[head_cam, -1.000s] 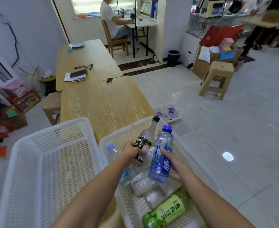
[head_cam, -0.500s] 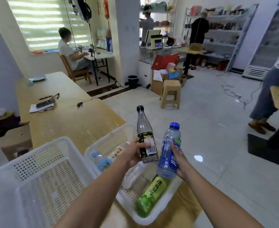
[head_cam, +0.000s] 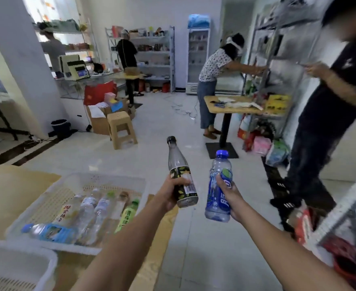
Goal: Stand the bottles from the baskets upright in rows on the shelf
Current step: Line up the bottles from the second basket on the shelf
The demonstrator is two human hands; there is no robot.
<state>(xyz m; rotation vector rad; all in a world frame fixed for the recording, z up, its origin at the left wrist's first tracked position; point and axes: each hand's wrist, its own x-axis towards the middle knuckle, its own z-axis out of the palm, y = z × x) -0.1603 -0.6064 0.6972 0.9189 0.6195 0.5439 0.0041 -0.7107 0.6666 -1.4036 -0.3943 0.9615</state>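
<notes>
My left hand (head_cam: pixel 169 193) grips a clear bottle with a black cap and a black flowered label (head_cam: pixel 180 173), held upright over the floor. My right hand (head_cam: pixel 230 196) grips a blue-capped bottle with a blue label (head_cam: pixel 218 185), also upright, just right of the first. Both are clear of the white basket (head_cam: pixel 114 179) on the wooden table (head_cam: pixel 9 190), where several bottles (head_cam: pixel 93 208) lie on their sides. A metal shelf (head_cam: pixel 338 223) shows blurred at the lower right edge.
A second white basket (head_cam: pixel 15 261) sits at the bottom left corner. A person in dark clothes (head_cam: pixel 324 122) stands close on the right, beside a small table (head_cam: pixel 231 106) with another person at it. A plastic stool (head_cam: pixel 121 129) and boxes stand mid-floor.
The view has swung right, away from the baskets toward the room and the shelf. Both hands have carried their bottles out past the basket and hold them over the floor.
</notes>
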